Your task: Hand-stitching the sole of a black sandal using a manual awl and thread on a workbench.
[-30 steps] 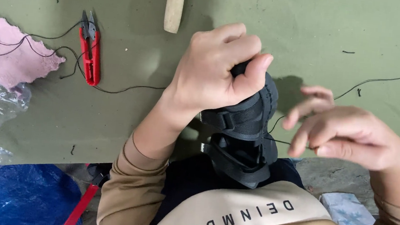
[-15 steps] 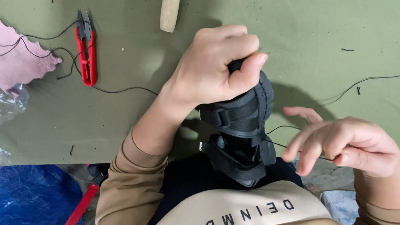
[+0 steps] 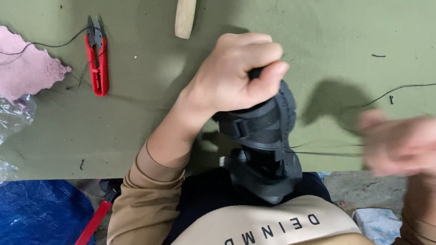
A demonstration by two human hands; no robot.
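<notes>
Left hand (image 3: 234,74) closed around toe of black sandal (image 3: 265,142), held upright at near edge of green table (image 3: 124,130); heel part hidden against torso. Right hand (image 3: 416,146) motion-blurred, finger posture not determinable. Thin black thread (image 3: 324,153) seen running from sandal toward right hand; its end is lost in blur. Red snips (image 3: 97,61) lying well apart.
</notes>
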